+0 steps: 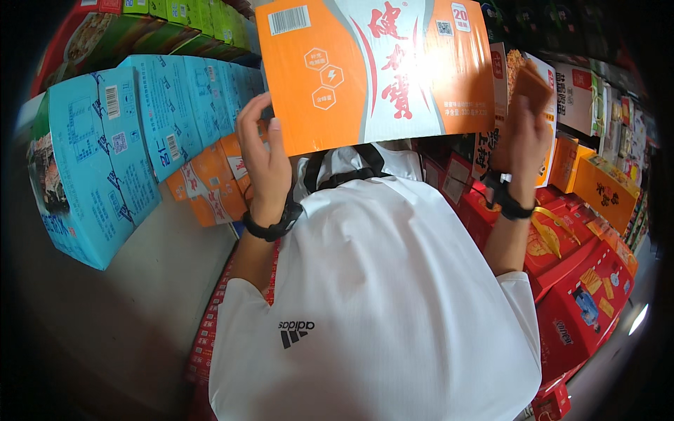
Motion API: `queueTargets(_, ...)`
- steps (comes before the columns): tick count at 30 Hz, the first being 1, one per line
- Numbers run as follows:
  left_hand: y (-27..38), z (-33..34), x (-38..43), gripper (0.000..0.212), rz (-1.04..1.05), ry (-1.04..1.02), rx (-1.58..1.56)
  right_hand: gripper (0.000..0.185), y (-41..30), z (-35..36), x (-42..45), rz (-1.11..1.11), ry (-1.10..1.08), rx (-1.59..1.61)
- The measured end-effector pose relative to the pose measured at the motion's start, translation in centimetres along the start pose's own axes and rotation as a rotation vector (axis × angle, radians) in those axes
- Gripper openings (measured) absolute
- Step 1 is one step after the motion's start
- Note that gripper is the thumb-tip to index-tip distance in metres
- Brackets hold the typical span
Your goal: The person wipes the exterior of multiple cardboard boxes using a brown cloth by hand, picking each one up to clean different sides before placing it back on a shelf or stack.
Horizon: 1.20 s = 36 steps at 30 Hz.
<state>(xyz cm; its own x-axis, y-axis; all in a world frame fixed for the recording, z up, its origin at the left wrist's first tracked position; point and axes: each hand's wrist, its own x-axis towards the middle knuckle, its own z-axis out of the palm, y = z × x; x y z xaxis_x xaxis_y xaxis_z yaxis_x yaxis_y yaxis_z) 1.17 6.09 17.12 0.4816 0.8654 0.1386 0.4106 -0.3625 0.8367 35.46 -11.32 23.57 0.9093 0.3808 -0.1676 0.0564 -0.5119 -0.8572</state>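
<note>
An orange and white cardboard drinks carton (326,79) lies in front of my chest at the top of the view, printed with red characters and a barcode. My left hand (266,152) is at its near left corner, fingers along the left side and the thumb by the edge. Beyond the carton's right side, my right hand (526,126) is raised and blurred, with a folded brown cloth or pad (531,89) in it. Black bands are on both wrists. Whether the left fingers bear any of the carton's weight cannot be seen.
Large light-blue cartons (100,158) stand at the left, with green boxes (184,13) behind them. Smaller orange cartons (202,192) are stacked beside the blue ones. Red gift boxes (574,316) and yellow-orange boxes (600,184) fill the right side. Red printed cartons (210,326) lie low at my left.
</note>
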Motion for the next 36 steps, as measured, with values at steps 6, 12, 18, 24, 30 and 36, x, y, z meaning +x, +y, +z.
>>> queueTargets(6,-1.9,2.3,0.6,0.044,-0.420,0.115,-0.444,0.048,0.6,10.4,-4.8,-0.779,-0.259,-0.523)
queueTargets(12,-2.7,3.2,-0.8,0.049,-0.575,0.043,-0.583,0.064,-2.7,16.2,-9.9,-0.864,-0.658,-0.520)
queueTargets(18,-2.7,3.6,-1.0,0.050,-0.465,0.017,-0.554,0.025,1.7,6.2,3.1,-0.729,-0.188,-0.369)
queueTargets(24,-2.5,3.2,0.3,0.055,-0.498,-0.027,-0.534,0.036,2.0,10.3,-1.0,-0.757,-0.099,-0.519)
queueTargets(30,-2.5,2.7,-0.8,0.059,-0.577,-0.079,-0.527,0.061,-1.8,12.6,-6.8,-0.670,-0.595,-0.463)
queueTargets(36,-1.2,2.7,-0.1,0.065,-0.728,-0.119,-0.774,0.028,2.1,6.2,4.3,-0.432,-0.158,-0.385)
